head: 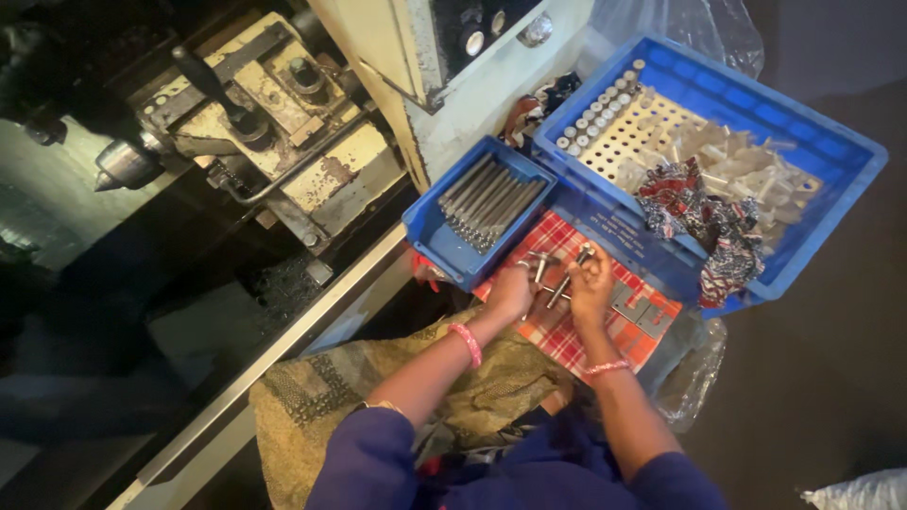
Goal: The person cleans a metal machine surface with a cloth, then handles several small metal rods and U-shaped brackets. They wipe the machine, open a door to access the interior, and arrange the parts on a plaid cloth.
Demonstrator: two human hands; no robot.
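Metal rods (pixel 557 283) in both hands, blue trays (pixel 436 236) just beyond, rag (pixel 704 222) nearby.

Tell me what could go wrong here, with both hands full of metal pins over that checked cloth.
1. The left hand and right hand each hold several thin metal pins; one could slip onto the red checked cloth and perhaps roll off.
2. The small blue plastic tray of grey metal rods appears to overhang the edge, so a nudge might tip it.
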